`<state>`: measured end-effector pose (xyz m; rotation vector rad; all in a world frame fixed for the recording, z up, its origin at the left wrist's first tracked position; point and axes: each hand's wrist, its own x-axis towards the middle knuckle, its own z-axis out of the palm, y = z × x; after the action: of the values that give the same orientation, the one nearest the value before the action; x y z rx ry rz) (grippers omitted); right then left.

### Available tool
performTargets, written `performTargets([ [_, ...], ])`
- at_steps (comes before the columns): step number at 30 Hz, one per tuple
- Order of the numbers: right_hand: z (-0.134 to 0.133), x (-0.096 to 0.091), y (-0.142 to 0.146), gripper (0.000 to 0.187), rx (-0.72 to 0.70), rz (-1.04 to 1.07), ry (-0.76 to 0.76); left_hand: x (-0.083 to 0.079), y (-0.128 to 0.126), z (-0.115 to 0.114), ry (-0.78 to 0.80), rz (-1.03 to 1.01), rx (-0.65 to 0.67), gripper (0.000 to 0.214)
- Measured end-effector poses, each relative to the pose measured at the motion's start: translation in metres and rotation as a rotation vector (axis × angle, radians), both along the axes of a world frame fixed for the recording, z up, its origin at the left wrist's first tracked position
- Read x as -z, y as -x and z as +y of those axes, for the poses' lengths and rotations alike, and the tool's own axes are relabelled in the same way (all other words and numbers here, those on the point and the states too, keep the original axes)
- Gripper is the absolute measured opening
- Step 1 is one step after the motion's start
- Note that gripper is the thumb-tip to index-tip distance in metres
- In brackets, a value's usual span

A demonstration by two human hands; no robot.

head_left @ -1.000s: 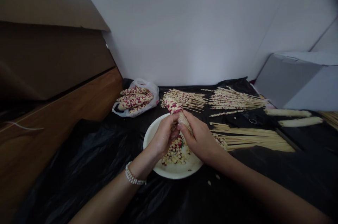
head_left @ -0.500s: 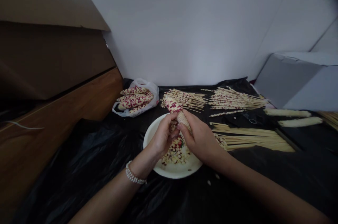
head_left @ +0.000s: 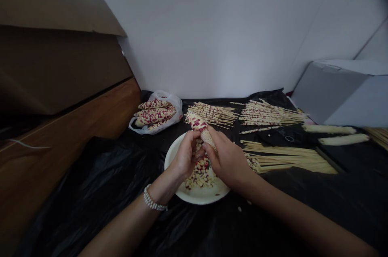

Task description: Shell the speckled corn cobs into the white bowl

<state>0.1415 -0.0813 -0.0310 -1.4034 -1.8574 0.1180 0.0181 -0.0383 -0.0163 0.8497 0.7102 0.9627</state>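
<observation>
A half-stripped corn cob (head_left: 200,127) with red and pale kernels is held tilted over a white bowl (head_left: 174,154). My right hand (head_left: 227,160) grips its bare lower end. My left hand (head_left: 185,156) pinches the cob's left side with fingers closed at the edge of the remaining kernels. Loose kernels (head_left: 200,173) lie piled in the bowl below both hands. A beaded bracelet (head_left: 153,203) is on my left wrist.
A plastic bag of whole cobs (head_left: 154,114) lies at the back left. Skewers threaded with kernels (head_left: 242,114) lie behind the bowl, bare bamboo skewers (head_left: 287,158) to its right, stripped cobs (head_left: 336,135) and a grey box (head_left: 342,91) beyond. Black sheeting (head_left: 100,192) covers the surface; wooden furniture (head_left: 60,127) stands left.
Both hands and the cob have shifted slightly left and down over the bowl. My left fingers have worked along the cob.
</observation>
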Motion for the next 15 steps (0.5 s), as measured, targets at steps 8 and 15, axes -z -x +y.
performTargets([
  [8, 0.0024, 0.0006, -0.0019, 0.051, -0.024, 0.047, -0.014, -0.0024, -0.0003, -0.0036, -0.024, -0.001, 0.013, 0.019],
  [15, 0.0062, 0.002, -0.0049, 0.051, -0.047, 0.103, 0.01, -0.0019, -0.0042, -0.0043, -0.041, 0.076, -0.004, 0.029],
])
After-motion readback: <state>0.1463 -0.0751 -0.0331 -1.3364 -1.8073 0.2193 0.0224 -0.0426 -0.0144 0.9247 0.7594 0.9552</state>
